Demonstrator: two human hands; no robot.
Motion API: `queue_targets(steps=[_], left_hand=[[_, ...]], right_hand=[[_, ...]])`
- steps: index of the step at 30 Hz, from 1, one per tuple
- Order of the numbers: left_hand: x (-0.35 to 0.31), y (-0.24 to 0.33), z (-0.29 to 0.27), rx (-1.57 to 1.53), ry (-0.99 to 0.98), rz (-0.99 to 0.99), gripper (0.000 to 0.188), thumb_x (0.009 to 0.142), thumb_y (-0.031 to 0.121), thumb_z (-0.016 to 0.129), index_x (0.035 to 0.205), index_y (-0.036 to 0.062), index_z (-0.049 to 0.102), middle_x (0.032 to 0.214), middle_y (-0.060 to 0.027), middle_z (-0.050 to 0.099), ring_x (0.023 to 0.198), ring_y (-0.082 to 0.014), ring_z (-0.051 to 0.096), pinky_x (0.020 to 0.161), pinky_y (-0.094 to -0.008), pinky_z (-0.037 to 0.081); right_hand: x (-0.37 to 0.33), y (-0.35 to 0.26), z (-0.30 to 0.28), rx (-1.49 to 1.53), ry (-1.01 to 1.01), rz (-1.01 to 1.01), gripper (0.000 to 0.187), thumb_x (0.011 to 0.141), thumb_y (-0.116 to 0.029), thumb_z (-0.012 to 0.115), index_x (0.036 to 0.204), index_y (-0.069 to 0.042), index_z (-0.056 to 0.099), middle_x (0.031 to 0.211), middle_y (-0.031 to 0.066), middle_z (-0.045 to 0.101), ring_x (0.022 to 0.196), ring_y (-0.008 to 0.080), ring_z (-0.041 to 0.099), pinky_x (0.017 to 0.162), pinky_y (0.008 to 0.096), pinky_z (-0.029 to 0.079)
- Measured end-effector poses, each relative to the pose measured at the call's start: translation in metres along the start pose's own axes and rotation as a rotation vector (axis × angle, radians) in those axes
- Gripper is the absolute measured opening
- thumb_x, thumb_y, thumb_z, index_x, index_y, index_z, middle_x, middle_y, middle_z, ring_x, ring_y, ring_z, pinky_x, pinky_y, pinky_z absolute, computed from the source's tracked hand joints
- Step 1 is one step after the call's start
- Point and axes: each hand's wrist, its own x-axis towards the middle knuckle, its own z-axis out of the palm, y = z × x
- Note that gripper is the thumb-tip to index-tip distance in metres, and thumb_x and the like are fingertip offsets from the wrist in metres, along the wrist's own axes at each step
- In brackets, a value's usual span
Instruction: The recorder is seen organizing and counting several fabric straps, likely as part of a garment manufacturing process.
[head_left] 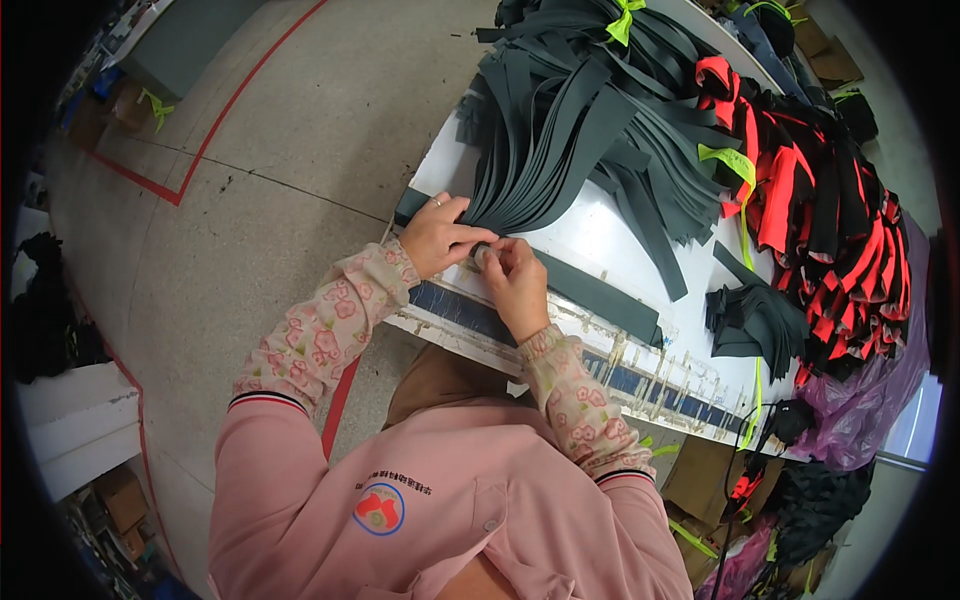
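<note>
A long dark grey strip [605, 300] lies along the near edge of the white table, passing beneath my hands. My left hand [432, 238], wearing a ring, is closed at the strip's left part, its index finger reaching toward my right hand. Between the thumb and fingers of my right hand [517, 290] is a small whitish roundish piece [480, 254], mostly covered by the fingers. The fingertips of both hands nearly meet. Just beyond them, a fanned bundle of dark grey strips [545, 150] has its gathered ends close to my fingers.
More dark strips, tied with a yellow-green ribbon [625, 20], lie at the far side. Red-and-black strips [790, 190] are heaped on the right, beside a purple plastic bag [850, 415]. A smaller dark bundle [757, 318] sits nearer. Cardboard boxes [700, 480] stand below the table.
</note>
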Motion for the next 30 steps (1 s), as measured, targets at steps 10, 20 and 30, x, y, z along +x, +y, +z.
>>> queue_targets(steps=[10,20,30], left_hand=[[0.002,0.003,-0.001,-0.026,0.002,-0.003,0.028,0.076,0.011,0.073,0.101,0.0239,0.076,0.087,-0.0109,0.049,0.081,-0.0312,0.050,0.076,-0.0404,0.044],[-0.001,0.004,-0.002,-0.029,-0.016,-0.008,0.030,0.076,0.008,0.073,0.102,0.0231,0.076,0.093,-0.0126,0.054,0.087,-0.0325,0.051,0.081,-0.0411,0.044],[0.003,0.013,-0.010,0.024,-0.051,-0.016,0.037,0.073,0.001,0.073,0.103,0.0218,0.076,0.093,-0.0122,0.052,0.085,-0.0316,0.048,0.078,-0.0403,0.043]], right_hand=[[0.004,0.003,0.007,-0.015,0.063,-0.010,0.019,0.086,-0.012,0.067,0.094,0.003,0.060,0.071,0.0180,0.065,0.061,0.0301,0.064,0.059,0.0389,0.050],[-0.010,0.005,-0.066,0.207,-0.003,0.244,0.012,0.093,-0.007,0.060,0.099,0.002,0.062,0.072,0.0049,0.066,0.063,0.0097,0.062,0.056,0.0252,0.049],[-0.052,0.054,-0.165,0.012,0.221,0.212,0.012,0.091,-0.008,0.064,0.098,0.001,0.061,0.070,0.0029,0.064,0.060,0.0068,0.058,0.054,0.0236,0.046]])
